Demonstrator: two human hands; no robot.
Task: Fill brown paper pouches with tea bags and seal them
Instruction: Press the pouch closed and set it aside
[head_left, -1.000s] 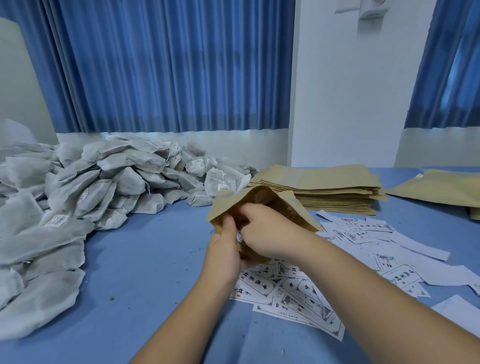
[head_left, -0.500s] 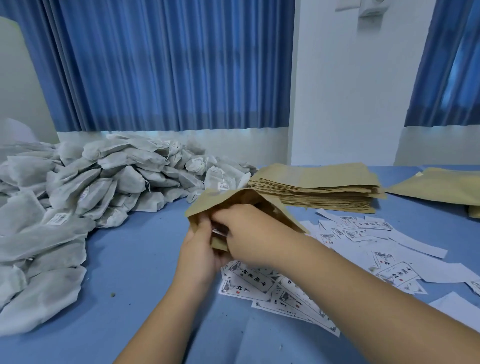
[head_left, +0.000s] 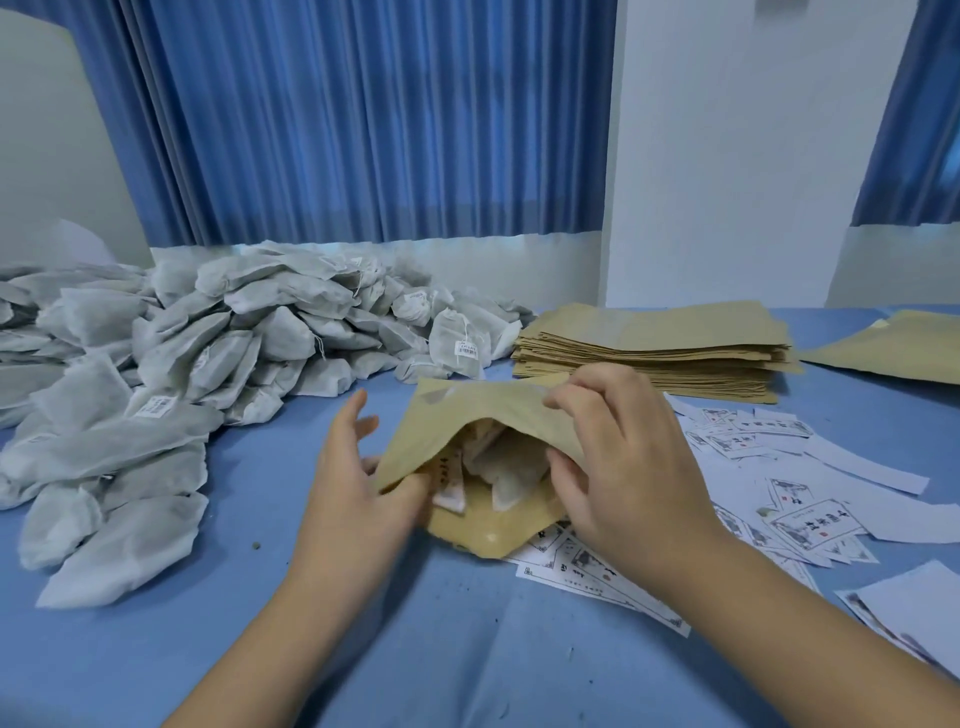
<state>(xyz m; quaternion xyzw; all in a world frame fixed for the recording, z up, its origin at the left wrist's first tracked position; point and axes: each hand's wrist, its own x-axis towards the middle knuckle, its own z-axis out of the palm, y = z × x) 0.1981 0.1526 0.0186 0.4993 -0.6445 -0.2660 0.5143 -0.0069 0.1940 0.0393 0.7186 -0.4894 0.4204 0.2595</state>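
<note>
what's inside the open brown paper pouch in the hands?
Visible: white mesh tea bags and a printed paper slip in the mouth of the brown paper pouch, held open by the right hand. The pouch wall hides anything deeper.

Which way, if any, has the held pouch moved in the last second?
Yes: the pouch has come left and toward the person, off the left corner of the stack, which it covered before.
</note>
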